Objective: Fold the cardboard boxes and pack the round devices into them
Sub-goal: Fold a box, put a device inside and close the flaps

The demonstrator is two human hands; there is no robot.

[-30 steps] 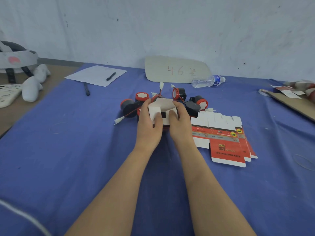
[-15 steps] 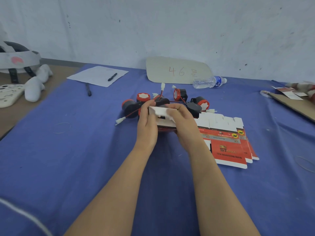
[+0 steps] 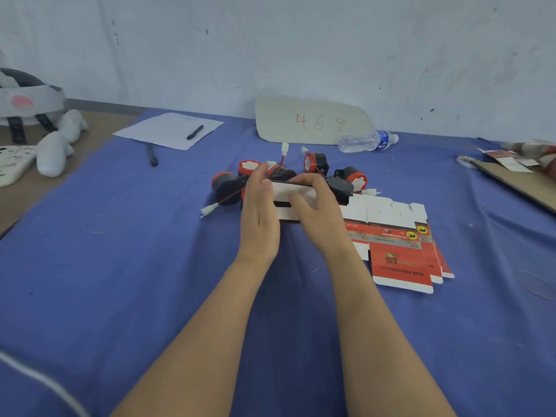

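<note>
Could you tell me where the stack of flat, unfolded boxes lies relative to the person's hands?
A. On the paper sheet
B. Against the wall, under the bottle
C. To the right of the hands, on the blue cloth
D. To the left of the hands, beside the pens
C: the flat boxes lie on the blue cloth just right of the right hand, which works a box with the left hand.

Both hands (image 3: 288, 206) together, fingers curled.

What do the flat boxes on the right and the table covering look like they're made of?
Flat boxes: thin printed card, probably lightly glossy; red print outside, white flaps, die-cut edges, lying flat in a stack. Table covering: blue woven cloth, matte, judging by soft creases and no shine.
</note>
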